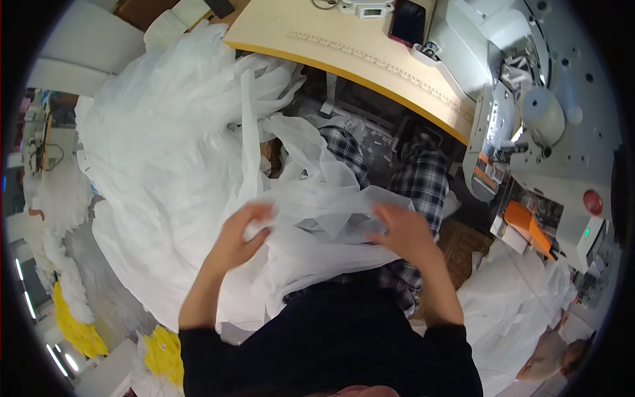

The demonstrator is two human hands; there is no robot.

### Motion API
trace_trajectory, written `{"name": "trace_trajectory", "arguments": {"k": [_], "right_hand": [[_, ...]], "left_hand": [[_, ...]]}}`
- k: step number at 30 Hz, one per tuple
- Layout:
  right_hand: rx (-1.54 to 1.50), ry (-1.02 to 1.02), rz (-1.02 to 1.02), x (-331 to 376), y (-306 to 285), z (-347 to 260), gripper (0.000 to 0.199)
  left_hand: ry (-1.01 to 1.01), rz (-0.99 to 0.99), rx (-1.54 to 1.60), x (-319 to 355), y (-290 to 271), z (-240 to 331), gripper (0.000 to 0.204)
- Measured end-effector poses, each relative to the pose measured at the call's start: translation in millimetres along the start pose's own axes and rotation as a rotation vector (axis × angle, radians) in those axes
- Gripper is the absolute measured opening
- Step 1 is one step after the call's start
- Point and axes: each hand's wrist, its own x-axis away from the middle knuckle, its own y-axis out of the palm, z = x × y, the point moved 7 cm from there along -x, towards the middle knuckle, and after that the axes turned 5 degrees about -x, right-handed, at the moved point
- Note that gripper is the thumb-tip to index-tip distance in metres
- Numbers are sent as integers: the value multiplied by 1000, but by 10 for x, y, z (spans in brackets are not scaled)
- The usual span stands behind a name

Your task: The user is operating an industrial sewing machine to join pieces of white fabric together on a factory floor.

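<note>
The step in hand seemed to be arranging a sheer, white, loosely folded fabric length (324, 198) over the lap; it lay mid-frame, around and between the 2 hands. To its left, the left hand (237, 238) held its thumb parted from curled fingers; to its right, the right hand (407, 231) had its thumb below bent fingers. Motion blur hid the fingertips — I could not tell whether either hand pinched the cloth. The next move called, in my judgement, for a sure hold on 1 edge and a gentle pull, since such thin layers could slip or bunch.

At the lower left of the frame lay a bright yellow, ruffled cloth bundle (74, 324). A huge heap of white, gauzy material (165, 165) filled much of the left half. A cream, yellow-edged tabletop (284, 16) crossed the top centre, above black-and-white plaid trousers (423, 178). At the upper right were a dark, rectangular phone (408, 23) and a pale grey metal sewing machine (463, 40) — farther right stood a white thread cone (544, 118).
</note>
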Motion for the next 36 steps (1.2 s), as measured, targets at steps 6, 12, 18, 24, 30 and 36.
{"name": "trace_trajectory", "arguments": {"k": [6,12,18,24,30,36], "right_hand": [[15,-579,474,-771,765,-93,35],[-990,-87,249,-650,493,60,12],[-796,-72,266,-597,-128,-397,10],[-456,-372,682,-26,-817,-799,9],[-685,-267,996,637,-1153,-285,12],[-480,-123,1204,1055,-1123,-94,15]], "left_hand": [[295,-188,-422,-905,994,-29,44],[62,-16,-103,-671,361,-706,18],[-131,-143,67,-458,-606,-215,12],[86,-260,-95,-521,-1025,843,13],[458,26,-374,-778,-164,1212,18],[529,199,-111,-1136,489,1996,25]]}}
